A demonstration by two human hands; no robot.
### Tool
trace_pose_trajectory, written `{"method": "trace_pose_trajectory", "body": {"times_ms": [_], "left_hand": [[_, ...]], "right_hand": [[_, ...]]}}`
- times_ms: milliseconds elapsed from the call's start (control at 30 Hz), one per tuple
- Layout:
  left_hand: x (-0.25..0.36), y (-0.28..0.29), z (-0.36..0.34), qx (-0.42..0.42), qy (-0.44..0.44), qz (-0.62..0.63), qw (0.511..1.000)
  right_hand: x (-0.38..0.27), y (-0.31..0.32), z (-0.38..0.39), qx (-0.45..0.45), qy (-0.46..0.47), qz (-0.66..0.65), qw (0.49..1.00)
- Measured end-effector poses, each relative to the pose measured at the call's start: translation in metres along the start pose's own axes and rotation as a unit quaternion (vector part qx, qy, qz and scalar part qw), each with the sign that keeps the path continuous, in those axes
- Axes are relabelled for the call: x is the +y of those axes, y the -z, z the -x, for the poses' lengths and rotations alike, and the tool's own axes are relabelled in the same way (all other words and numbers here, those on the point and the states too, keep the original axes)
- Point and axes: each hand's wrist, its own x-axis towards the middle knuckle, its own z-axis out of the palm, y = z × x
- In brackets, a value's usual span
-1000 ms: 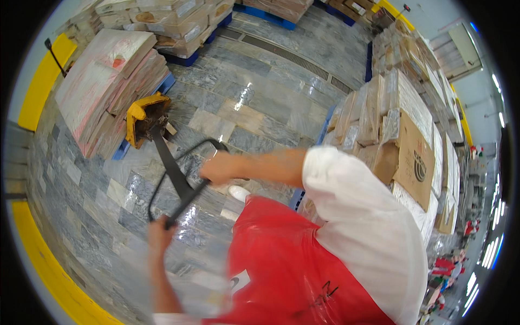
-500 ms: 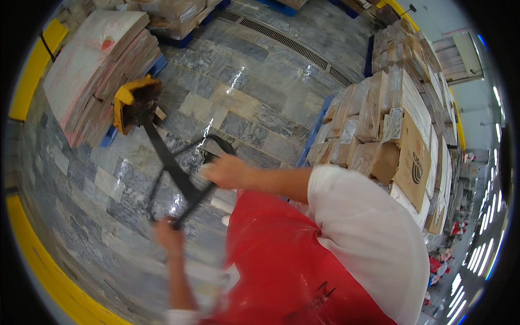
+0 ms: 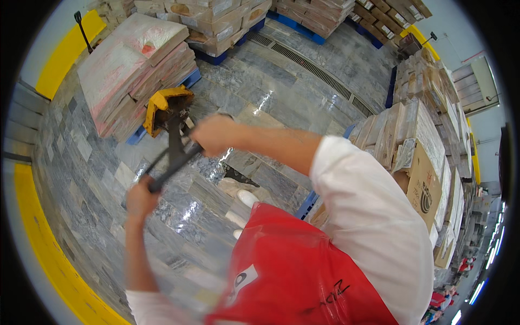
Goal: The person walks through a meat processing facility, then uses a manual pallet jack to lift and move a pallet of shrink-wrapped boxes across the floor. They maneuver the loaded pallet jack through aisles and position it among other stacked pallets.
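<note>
The black handle (image 3: pixel 177 164) of a yellow pallet jack (image 3: pixel 157 103) crosses the middle of my view. My right hand (image 3: pixel 211 135) grips the upper right end of its grip bar, and my left hand (image 3: pixel 142 197) holds the lower left end. The jack stands at a blue pallet (image 3: pixel 190 77) bearing a stack of wrapped, flat white bundles streaked pink (image 3: pixel 122 67). Beneath my arms are my red apron (image 3: pixel 287 271) and white boots (image 3: pixel 247 197) on the marble-tiled floor.
Wrapped carton stacks (image 3: pixel 382 130) on blue pallets line the right side, and more (image 3: pixel 216 21) stand at the back. A floor drain grate (image 3: pixel 306 65) runs between them. A yellow barrier (image 3: pixel 38 238) curves along the left. Other people (image 3: pixel 441 298) appear small at far right.
Both hands and the handle are higher in the picture, with my left hand further left. The surrounding pallets have shifted rightward in view as my head moved.
</note>
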Motion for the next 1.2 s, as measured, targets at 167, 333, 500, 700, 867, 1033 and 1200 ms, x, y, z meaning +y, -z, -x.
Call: {"method": "trace_pose_trajectory", "body": {"times_ms": [167,333,500,700,867,1033,1200], "left_hand": [[-0.030,0.097,-0.093,0.165,-0.003,0.034,0.986],[0.008,0.076,-0.060,0.060,0.040,0.046,0.996],[0.032,-0.161,0.121,-0.034,0.024,0.088,0.995],[0.051,-0.369,0.192,-0.368,0.065,0.067,0.925],[0.022,-0.137,0.082,-0.400,-0.044,0.092,0.911],[-0.005,0.033,-0.031,-0.079,0.020,-0.003,0.997],[-0.045,0.126,-0.136,0.194,0.043,-0.012,0.980]], "right_hand": [[0.022,0.073,-0.087,0.205,-0.038,0.036,0.977],[0.010,0.039,-0.052,0.169,-0.072,0.003,0.983],[-0.034,-0.186,0.114,0.168,-0.027,-0.067,0.983],[-0.046,-0.415,0.168,-0.230,-0.046,-0.118,0.965],[-0.017,-0.191,0.104,-0.255,-0.007,-0.140,0.957],[0.005,0.022,-0.024,0.062,-0.017,-0.045,0.997],[0.036,0.117,-0.136,0.219,-0.029,0.118,0.968]]}}
